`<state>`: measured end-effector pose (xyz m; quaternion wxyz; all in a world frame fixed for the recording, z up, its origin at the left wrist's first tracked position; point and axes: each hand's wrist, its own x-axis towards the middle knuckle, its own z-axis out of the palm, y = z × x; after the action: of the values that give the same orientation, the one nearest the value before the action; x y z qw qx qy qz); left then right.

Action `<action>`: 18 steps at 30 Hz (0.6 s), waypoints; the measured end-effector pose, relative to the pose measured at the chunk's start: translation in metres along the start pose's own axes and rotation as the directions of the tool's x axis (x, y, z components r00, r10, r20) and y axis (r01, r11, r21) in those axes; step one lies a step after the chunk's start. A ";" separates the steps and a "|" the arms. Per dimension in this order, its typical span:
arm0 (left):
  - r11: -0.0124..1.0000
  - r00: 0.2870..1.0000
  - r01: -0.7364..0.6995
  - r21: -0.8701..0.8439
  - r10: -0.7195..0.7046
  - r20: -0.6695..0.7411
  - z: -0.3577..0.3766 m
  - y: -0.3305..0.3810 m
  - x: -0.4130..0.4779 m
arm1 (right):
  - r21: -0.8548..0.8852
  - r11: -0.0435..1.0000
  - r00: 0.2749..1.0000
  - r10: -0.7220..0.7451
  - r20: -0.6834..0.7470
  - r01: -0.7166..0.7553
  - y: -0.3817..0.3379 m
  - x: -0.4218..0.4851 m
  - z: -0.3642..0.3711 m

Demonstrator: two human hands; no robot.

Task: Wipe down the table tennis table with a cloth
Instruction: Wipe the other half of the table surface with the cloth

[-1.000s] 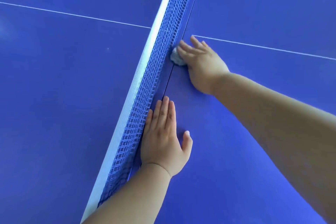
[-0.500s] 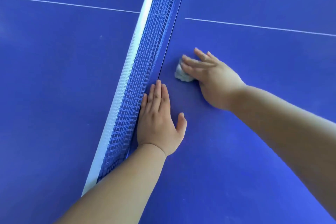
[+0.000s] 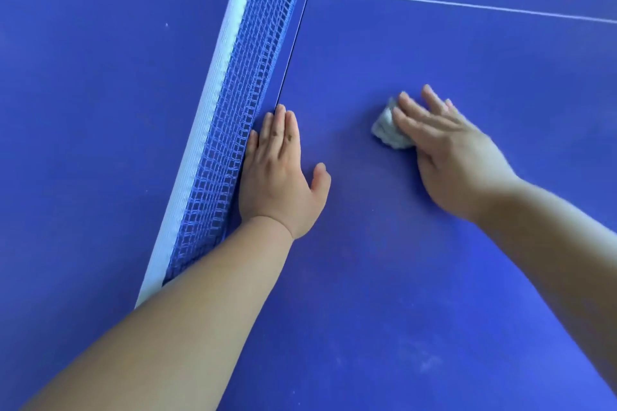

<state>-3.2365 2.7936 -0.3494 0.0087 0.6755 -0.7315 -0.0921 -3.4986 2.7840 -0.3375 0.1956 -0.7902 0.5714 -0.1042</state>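
The blue table tennis table [image 3: 400, 294] fills the view. A small crumpled grey-white cloth [image 3: 385, 131] lies on the right half, well clear of the net. My right hand [image 3: 457, 160] presses on it with straight fingers; most of the cloth is hidden under the fingers and palm. My left hand [image 3: 280, 180] rests flat on the table, fingers straight, its little-finger side against the foot of the net.
The blue mesh net [image 3: 230, 130] with its white top band runs diagonally from the top centre to the lower left. A thin white line [image 3: 467, 5] crosses the far table. Faint pale smudges [image 3: 427, 360] show on the near right surface.
My right hand has slid the cloth away from the net, to the right and toward me. My left hand has stayed flat beside the net.
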 end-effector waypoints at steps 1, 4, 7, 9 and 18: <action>1.000 1.000 0.003 -0.008 -0.003 -0.003 0.000 0.000 0.000 | 0.005 0.998 0.998 -0.062 0.004 0.062 -0.012 -0.038 0.009; 1.000 1.000 0.002 -0.022 -0.003 -0.022 0.000 0.000 -0.001 | -0.021 0.979 0.979 -0.202 0.031 0.203 -0.027 -0.119 0.022; 0.999 0.999 -0.008 -0.032 0.007 -0.032 -0.002 0.002 -0.001 | -0.027 0.979 0.979 -0.201 -0.030 0.200 -0.023 -0.128 0.025; 0.999 0.999 -0.008 -0.048 0.006 -0.044 -0.001 0.003 0.000 | -0.006 0.985 0.982 -0.175 -0.067 0.174 -0.024 -0.125 0.027; 0.976 0.998 0.042 -0.212 -0.049 -0.029 -0.015 0.005 -0.041 | -0.033 0.987 0.984 -0.159 -0.079 0.157 -0.030 -0.126 0.021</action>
<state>-3.2361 2.8324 -0.3290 0.0907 0.6887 -0.7018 -0.1581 -3.5058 2.9150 -0.3362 0.1528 -0.8306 0.5157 -0.1442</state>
